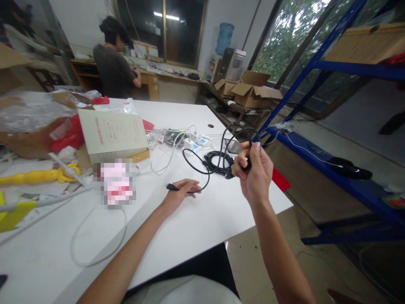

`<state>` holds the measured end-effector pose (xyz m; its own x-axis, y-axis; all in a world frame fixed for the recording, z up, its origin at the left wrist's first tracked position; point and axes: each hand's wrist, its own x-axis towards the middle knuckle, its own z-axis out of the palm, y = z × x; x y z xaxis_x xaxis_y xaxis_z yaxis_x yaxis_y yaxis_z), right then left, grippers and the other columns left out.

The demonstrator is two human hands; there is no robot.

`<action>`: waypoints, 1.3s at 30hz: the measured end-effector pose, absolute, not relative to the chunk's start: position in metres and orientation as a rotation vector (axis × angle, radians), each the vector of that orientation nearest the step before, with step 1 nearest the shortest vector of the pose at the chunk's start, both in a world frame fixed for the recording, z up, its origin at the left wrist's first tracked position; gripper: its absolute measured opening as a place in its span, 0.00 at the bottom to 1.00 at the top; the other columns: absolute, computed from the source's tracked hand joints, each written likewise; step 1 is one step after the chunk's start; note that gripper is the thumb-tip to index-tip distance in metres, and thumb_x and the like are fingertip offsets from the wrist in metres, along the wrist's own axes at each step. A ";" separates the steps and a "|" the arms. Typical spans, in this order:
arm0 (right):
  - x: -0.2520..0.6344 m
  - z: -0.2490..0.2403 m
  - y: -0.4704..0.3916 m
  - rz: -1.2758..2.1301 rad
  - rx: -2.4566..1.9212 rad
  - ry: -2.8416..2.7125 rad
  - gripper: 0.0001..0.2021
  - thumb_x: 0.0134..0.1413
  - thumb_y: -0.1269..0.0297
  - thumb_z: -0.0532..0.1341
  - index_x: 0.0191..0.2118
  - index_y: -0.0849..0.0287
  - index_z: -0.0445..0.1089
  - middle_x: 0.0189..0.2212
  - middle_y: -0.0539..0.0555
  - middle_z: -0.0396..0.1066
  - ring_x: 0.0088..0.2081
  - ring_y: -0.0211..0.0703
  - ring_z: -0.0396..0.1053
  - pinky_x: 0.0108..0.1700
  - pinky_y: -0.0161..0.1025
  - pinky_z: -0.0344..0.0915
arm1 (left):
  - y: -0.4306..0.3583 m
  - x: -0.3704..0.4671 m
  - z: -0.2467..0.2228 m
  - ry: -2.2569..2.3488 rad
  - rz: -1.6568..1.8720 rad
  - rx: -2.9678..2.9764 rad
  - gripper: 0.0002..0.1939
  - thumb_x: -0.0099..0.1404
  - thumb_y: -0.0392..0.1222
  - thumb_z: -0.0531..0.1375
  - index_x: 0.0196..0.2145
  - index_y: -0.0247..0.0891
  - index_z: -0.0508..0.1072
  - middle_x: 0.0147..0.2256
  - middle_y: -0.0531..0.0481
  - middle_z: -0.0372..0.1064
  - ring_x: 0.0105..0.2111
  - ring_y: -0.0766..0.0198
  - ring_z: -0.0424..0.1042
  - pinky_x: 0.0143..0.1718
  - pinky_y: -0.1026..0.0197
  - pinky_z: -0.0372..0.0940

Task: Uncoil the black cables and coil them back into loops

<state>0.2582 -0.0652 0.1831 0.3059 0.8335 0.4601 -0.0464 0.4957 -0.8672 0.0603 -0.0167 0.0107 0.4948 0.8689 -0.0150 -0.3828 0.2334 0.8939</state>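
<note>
My right hand is raised above the table's right side, its fingers wrapped round loops of a black cable. The cable runs down in a curve to my left hand, which pinches it near its black plug end, low over the white table. Behind and between my hands lies a coiled black cable, partly hidden by my right hand. White adapters and white wires are just behind that coil.
A book-like box, a yellow object, a blurred pink item and plastic bags crowd the left. Blue shelving stands right of the table. A person sits at a far desk; cardboard boxes stand behind.
</note>
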 end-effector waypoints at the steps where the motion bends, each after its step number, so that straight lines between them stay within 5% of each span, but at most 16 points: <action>1: 0.262 0.169 -0.071 0.727 -0.908 -1.100 0.18 0.70 0.40 0.60 0.43 0.50 0.72 0.22 0.44 0.56 0.16 0.32 0.50 0.16 0.35 0.47 | -0.015 0.059 0.010 0.602 0.953 0.973 0.23 0.64 0.59 0.71 0.42 0.34 0.84 0.40 0.36 0.82 0.41 0.49 0.82 0.38 0.55 0.70; 6: 0.304 0.109 -0.107 0.732 -1.178 -1.132 0.21 0.72 0.42 0.59 0.46 0.56 0.75 0.32 0.53 0.76 0.29 0.40 0.74 0.28 0.37 0.70 | -0.003 0.050 0.007 0.682 1.071 0.919 0.24 0.64 0.61 0.71 0.39 0.34 0.82 0.24 0.48 0.75 0.23 0.65 0.69 0.28 0.61 0.62; 10: 0.356 0.078 -0.143 0.640 -1.351 -1.009 0.25 0.69 0.38 0.61 0.45 0.59 0.76 0.37 0.58 0.80 0.37 0.47 0.80 0.37 0.42 0.77 | 0.001 0.048 0.006 0.747 1.114 0.906 0.22 0.68 0.60 0.68 0.38 0.35 0.81 0.15 0.56 0.62 0.18 0.70 0.56 0.23 0.64 0.53; 13: 0.397 0.067 -0.170 0.513 -1.373 -0.791 0.26 0.63 0.36 0.65 0.40 0.59 0.73 0.32 0.54 0.76 0.30 0.42 0.76 0.28 0.36 0.71 | 0.001 0.049 0.009 0.775 1.138 0.896 0.21 0.69 0.59 0.67 0.37 0.35 0.80 0.13 0.59 0.56 0.16 0.70 0.51 0.22 0.63 0.51; 18: 0.447 0.068 -0.210 0.333 -1.314 -0.525 0.26 0.58 0.38 0.70 0.35 0.60 0.70 0.20 0.43 0.60 0.18 0.29 0.55 0.18 0.28 0.51 | 0.000 0.048 0.013 0.777 1.159 0.850 0.19 0.68 0.57 0.68 0.39 0.36 0.80 0.11 0.62 0.50 0.15 0.71 0.45 0.21 0.64 0.47; 28: 0.456 0.081 -0.226 0.121 -1.320 -0.530 0.23 0.65 0.40 0.66 0.36 0.59 0.70 0.19 0.42 0.58 0.17 0.29 0.51 0.18 0.30 0.47 | -0.003 0.052 0.009 0.860 1.150 0.986 0.19 0.72 0.57 0.65 0.42 0.37 0.79 0.13 0.61 0.52 0.16 0.69 0.48 0.21 0.64 0.49; 39: 0.397 0.076 -0.175 0.274 -1.345 -0.702 0.24 0.67 0.38 0.62 0.39 0.59 0.72 0.24 0.47 0.66 0.23 0.33 0.61 0.23 0.31 0.56 | -0.019 0.060 0.015 0.858 1.265 1.179 0.22 0.74 0.60 0.60 0.47 0.36 0.77 0.23 0.53 0.67 0.21 0.65 0.64 0.23 0.62 0.61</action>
